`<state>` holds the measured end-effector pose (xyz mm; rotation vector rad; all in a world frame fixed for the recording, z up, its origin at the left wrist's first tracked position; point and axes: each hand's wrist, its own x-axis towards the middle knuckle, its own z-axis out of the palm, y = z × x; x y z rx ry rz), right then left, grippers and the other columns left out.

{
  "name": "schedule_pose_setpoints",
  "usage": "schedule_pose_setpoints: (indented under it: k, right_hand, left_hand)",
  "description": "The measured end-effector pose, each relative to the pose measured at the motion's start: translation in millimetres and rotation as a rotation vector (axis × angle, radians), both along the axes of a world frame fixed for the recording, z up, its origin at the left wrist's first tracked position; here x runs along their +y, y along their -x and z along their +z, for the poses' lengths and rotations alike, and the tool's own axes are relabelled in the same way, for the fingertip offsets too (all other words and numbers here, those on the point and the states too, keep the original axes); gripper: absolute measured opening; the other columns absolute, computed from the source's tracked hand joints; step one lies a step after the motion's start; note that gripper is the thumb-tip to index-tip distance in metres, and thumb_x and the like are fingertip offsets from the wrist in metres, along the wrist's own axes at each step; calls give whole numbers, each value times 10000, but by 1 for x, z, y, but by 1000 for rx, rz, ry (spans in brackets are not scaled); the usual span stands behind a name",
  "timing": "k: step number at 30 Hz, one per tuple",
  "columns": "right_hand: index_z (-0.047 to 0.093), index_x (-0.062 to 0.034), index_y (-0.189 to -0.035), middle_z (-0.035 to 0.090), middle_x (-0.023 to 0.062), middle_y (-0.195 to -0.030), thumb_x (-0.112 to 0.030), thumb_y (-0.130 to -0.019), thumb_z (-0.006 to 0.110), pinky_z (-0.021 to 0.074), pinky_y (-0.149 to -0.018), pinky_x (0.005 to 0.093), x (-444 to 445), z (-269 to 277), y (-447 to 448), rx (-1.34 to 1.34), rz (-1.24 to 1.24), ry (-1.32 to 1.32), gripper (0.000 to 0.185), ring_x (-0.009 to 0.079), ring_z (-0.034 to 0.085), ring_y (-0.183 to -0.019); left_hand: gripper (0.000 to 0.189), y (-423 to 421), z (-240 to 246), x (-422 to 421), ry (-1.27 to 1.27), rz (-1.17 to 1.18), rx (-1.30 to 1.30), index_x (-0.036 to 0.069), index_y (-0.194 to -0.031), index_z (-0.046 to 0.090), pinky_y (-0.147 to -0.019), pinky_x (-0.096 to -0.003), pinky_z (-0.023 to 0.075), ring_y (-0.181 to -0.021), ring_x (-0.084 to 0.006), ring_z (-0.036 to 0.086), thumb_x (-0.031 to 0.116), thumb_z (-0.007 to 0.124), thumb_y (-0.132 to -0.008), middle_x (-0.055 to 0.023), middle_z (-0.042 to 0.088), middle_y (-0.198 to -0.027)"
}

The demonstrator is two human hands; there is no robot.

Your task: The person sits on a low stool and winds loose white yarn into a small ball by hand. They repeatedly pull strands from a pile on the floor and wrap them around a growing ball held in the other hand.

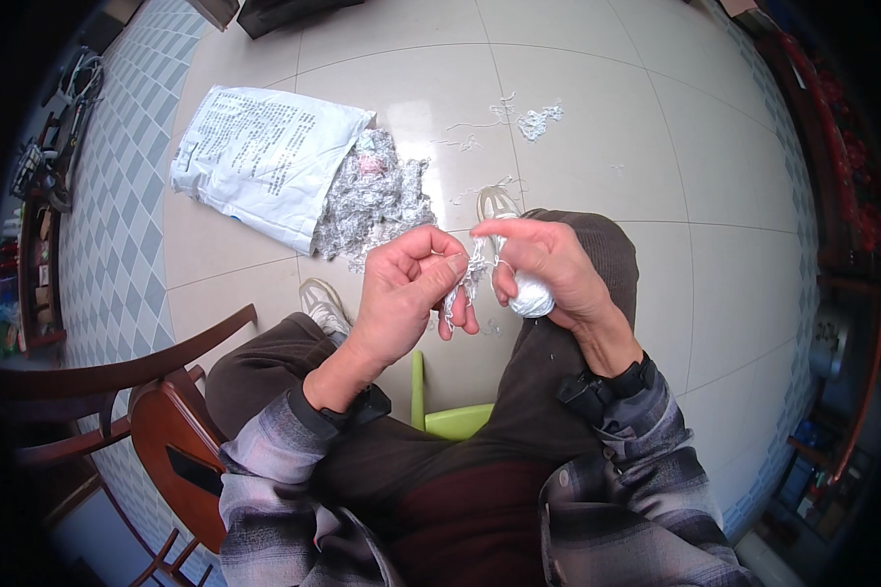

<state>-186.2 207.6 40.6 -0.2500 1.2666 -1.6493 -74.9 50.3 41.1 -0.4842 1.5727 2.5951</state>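
Observation:
Between thumb and fingers, my left hand [415, 282] pinches a small tangle of white yarn [476, 268], whose loose ends hang below the fingertips. My right hand [550, 264] is just to its right, holding a white ball of yarn [533, 296] against the palm with the lower fingers. Its index finger reaches toward the tangle, and a strand runs between the two hands. Both hands are above the gap between my knees. Past my left hand, a heap of tangled grey-white yarn [374, 194] spills from the mouth of a white plastic sack [257, 158] that bears printing.
Loose yarn scraps [539, 123] lie on the tiled floor [602, 169] ahead. Beneath me is a green plastic seat [459, 422]. A wooden chair [176, 433] with a dark phone [194, 469] on it stands at the left. Shelves [40, 271] line the left side.

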Motion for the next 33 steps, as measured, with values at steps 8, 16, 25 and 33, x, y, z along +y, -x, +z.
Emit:
schedule_pose_setpoints:
  k: [8, 16, 25, 33]
  right_hand:
    - [641, 85, -853, 614, 74, -657, -3, -741, 698, 439, -528, 235, -2, -3, -3, 41, 8, -103, 154, 105, 560, -564]
    - [638, 80, -798, 615, 109, -631, 33, -680, 668, 425, -510, 243, 6, 0, 2, -55, 46, -32, 130, 127, 562, -542]
    - [646, 81, -767, 612, 97, -618, 32, -661, 677, 413, -483, 229, 11, 1, 4, -33, 127, -9, 121, 116, 558, -520]
    - [658, 78, -789, 615, 83, -623, 19, -671, 685, 422, -483, 225, 12, 1, 3, -12, 96, -9, 134, 107, 559, -523]
  left_hand:
    - [131, -1, 0, 7, 17, -71, 4, 12, -967, 440, -386, -218, 445, -531, -184, 634, 143, 452, -974, -110, 615, -672]
    - [152, -2, 1, 6, -46, 12, -7, 31, -964, 411, -391, -219, 443, -497, -177, 605, 180, 402, -993, -81, 557, -618]
    - [152, -5, 4, 4, 88, 10, 46, 33, -964, 398, -389, -212, 410, -482, -131, 571, 182, 403, -999, -61, 546, -662]
    - [162, -2, 0, 1, 110, -14, 125, -1, -1019, 413, -489, -231, 483, -594, -153, 620, 147, 462, -972, -91, 586, -716]
